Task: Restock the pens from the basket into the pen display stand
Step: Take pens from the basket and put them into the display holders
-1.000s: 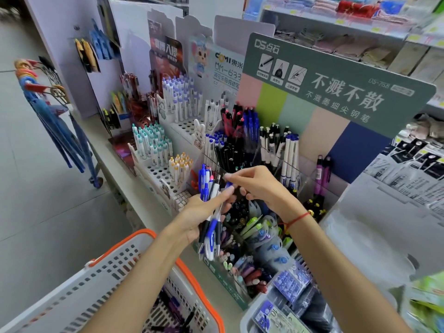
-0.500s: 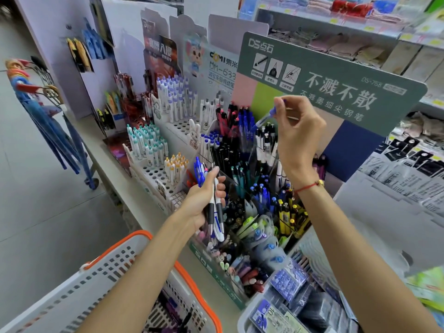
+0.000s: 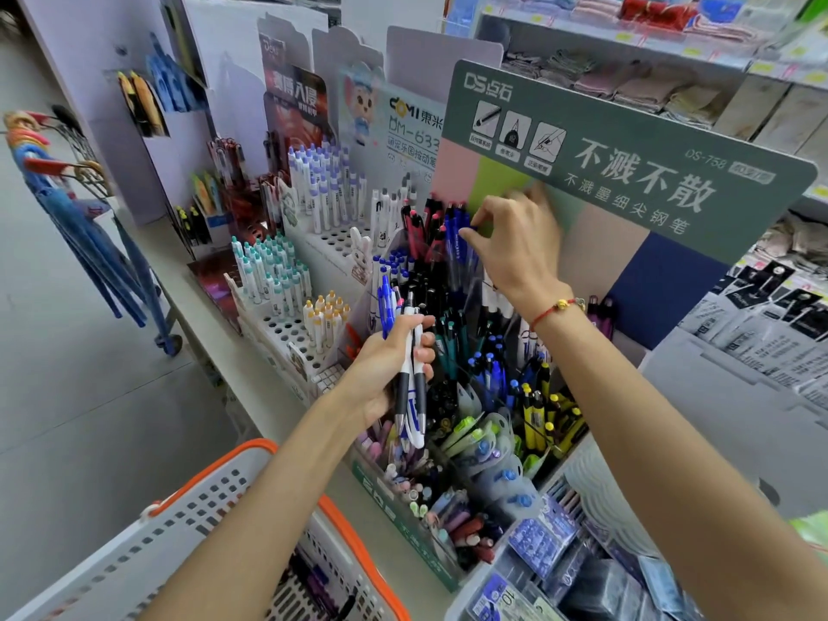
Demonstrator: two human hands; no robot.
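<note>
Behind the tiered green-based pen display stand, a green cardboard header sign is looming over the back row, crowding the right hand, which is pinching a blue pen into a packed rear slot, probably among matching colours. Below, a white plastic basket with an orange rim is sitting close for refills. Meanwhile the left hand is gripping a bundle of white-and-blue click pens, presumably as ready stock.
</note>
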